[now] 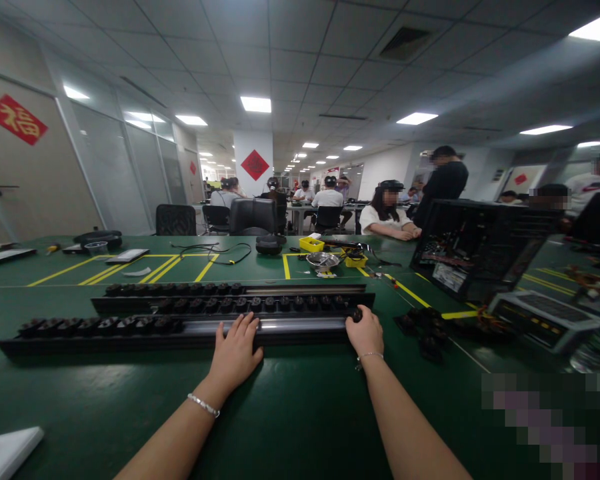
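Note:
Across the green table lies a long black track with a bare shiny metal strip along its right half. Several round black pieces, which look like socket modules, sit in a row in its left part. My left hand rests on this front track with the fingers stretched over the strip. At the track's right end my right hand is closed around a small black socket module, partly covered by the fingers. Just behind, touching or close, are further tracks carrying more modules.
Loose black pieces lie right of my right hand. Farther right are an open computer case and a power supply unit. A metal bowl and a yellow tray stand behind the tracks. People sit beyond.

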The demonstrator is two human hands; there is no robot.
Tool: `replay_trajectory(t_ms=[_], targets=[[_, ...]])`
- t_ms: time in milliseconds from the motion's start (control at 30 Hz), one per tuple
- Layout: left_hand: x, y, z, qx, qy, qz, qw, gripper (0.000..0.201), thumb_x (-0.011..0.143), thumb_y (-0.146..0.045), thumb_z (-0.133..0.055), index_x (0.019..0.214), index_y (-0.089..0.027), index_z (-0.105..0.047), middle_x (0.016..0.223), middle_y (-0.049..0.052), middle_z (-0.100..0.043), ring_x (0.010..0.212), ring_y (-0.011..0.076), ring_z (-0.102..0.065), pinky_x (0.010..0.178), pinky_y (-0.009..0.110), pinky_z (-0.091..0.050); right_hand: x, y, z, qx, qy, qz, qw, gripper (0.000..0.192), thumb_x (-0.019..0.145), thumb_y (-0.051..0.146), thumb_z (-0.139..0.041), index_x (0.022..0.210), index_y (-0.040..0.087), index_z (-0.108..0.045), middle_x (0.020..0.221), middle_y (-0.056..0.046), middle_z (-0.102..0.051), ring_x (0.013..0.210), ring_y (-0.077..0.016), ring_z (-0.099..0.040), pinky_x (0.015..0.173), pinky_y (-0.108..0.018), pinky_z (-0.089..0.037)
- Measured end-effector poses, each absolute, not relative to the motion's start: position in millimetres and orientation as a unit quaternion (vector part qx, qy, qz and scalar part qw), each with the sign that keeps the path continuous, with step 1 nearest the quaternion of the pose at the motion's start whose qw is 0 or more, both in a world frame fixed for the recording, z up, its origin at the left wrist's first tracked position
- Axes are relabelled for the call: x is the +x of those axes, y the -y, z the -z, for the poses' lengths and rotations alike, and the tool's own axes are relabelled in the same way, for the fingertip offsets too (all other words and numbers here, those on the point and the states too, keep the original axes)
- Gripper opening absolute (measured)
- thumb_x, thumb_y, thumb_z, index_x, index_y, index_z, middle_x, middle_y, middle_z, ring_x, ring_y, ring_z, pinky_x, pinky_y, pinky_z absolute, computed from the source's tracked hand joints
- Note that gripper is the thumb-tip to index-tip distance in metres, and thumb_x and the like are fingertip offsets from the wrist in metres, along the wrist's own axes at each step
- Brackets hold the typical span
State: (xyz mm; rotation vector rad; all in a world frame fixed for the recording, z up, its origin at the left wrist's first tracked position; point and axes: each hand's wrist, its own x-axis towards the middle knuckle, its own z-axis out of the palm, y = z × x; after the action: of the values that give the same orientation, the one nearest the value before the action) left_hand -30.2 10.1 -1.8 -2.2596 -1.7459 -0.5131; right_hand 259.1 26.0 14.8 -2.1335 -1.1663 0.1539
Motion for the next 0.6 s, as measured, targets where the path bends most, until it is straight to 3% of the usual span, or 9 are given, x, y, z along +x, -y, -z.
replay_trajectory(t_ms=[600], targets=[[-30,-10,2,-0.772,0.599,0.174,0.118,0.055,0.075,-0.033,-0.045,0.129,-0.024,-0.042,0.141,0.006,-0.039,0.131,0.0258,-0.029,0.107,0.054,-0.011,272,-25,-17,-0.831,0.424,-0.085,0.35,0.048,0.078,0.032,-0.043,0.124,0.02,-0.045,0.118,-0.01,-0.054,0.102,-0.0239,-0.054,0.083,-0.033,-0.043]])
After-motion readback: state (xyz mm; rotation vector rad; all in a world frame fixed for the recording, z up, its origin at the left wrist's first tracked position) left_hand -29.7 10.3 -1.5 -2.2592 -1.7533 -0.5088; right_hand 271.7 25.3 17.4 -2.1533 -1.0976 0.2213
